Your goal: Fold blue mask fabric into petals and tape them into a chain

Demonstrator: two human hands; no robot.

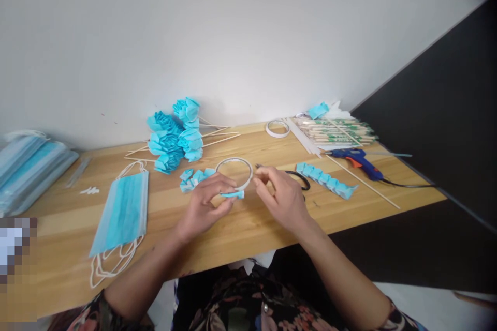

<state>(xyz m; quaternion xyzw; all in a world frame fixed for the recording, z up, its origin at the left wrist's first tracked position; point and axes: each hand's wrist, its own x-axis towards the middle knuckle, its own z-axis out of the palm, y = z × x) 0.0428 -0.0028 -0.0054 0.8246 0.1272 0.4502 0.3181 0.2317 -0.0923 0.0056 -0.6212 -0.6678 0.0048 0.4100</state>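
Observation:
My left hand (pixel 207 201) is closed in a pinch on a small folded blue piece of mask fabric (pixel 234 194), just in front of a white roll of tape (pixel 234 171). My right hand (pixel 280 194) is closed, its fingertips pinching at the tape roll's right edge. Both hands hover over the wooden table (pixel 240 227). More folded blue pieces (pixel 193 176) lie just behind my left hand. Black scissors (pixel 300 178) lie partly hidden behind my right hand.
Blue fabric flowers on wooden sticks (pixel 174 137) lie at the back. A blue face mask (pixel 123 212) and a stack of masks (pixel 27 168) are to the left. On the right lie a folded blue strip (pixel 326 180), a blue glue gun (pixel 355 159), wrapped chopsticks (pixel 334 132) and a second tape roll (pixel 277 128).

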